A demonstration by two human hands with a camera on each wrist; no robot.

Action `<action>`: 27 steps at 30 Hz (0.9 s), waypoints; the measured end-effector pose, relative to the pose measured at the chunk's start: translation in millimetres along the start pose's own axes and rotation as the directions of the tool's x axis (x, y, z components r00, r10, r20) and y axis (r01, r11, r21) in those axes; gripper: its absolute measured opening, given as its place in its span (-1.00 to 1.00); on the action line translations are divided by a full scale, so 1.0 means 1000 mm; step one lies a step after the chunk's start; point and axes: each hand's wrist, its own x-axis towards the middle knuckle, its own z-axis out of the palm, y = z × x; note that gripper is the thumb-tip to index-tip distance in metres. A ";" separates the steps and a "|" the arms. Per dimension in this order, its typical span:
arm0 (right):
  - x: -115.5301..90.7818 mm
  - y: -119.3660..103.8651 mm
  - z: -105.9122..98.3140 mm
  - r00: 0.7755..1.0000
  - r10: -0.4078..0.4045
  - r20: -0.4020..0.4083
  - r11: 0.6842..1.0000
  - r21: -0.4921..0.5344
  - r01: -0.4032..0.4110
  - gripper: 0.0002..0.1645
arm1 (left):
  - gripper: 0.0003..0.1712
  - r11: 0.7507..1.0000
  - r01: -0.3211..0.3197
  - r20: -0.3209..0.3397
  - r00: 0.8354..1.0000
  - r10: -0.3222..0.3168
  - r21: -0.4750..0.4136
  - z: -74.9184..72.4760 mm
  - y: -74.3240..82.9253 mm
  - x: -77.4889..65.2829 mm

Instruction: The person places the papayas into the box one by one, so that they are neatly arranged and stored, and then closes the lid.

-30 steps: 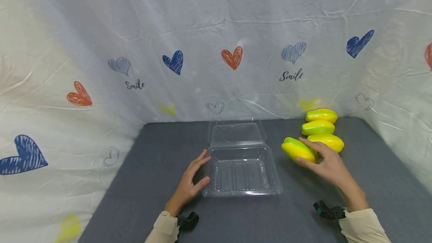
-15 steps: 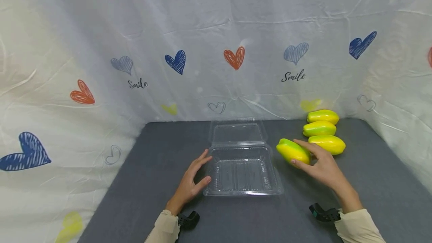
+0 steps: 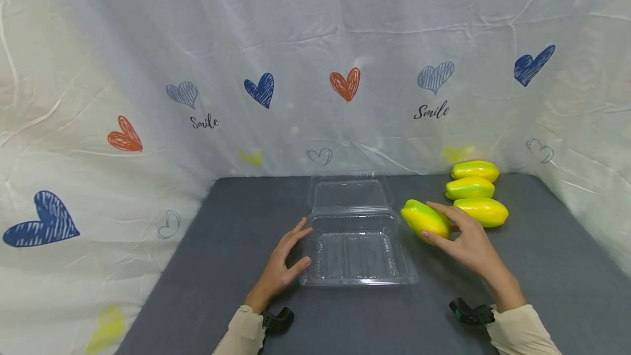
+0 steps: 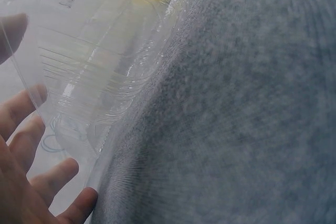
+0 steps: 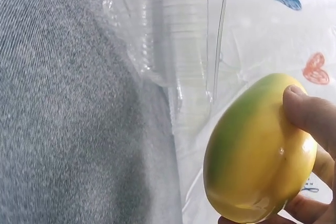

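My right hand (image 3: pixel 470 245) grips a yellow-green papaya (image 3: pixel 421 218), thumb on the near side and fingers over the far side. In the right wrist view the papaya (image 5: pixel 252 150) appears raised beside the container, its green flank to the left. A clear plastic clamshell container (image 3: pixel 357 281) lies on the table with its lid (image 3: pixel 350 193) folded back; nothing is in it. Beside its left wall, my left hand (image 3: pixel 278 273) has its fingers spread and extended, fingertips right at the rim. The left wrist view shows these fingers (image 4: pixel 55 177) close along the clear plastic (image 4: pixel 105 51).
Behind the right hand, three more papayas (image 3: pixel 480 211) lie in a row toward the back right of the grey-covered table (image 3: pixel 222 223). A white curtain (image 3: pixel 296 43) with printed hearts stands at the back and sides. Each wrist wears a black strap device (image 3: pixel 278 320).
My right hand has carried the papaya a little left, toward the container. The left hand has stayed at the container's left rim. The view has shifted slightly.
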 end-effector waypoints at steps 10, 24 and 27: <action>0.007 -0.011 0.006 1.000 0.015 -0.011 0.999 0.032 -0.015 -0.22 | -0.29 1.000 -0.013 0.003 1.000 0.013 -0.003 -0.001 -0.001 0.000; 0.017 -0.025 0.014 1.000 -0.003 -0.013 0.996 0.084 0.004 -0.21 | -0.28 1.000 -0.007 -0.003 1.000 0.007 -0.001 0.000 -0.001 0.001; 0.018 -0.028 0.016 1.000 -0.007 -0.013 0.995 0.103 0.008 -0.21 | -0.28 1.000 -0.005 -0.002 1.000 0.005 -0.001 0.000 -0.001 0.001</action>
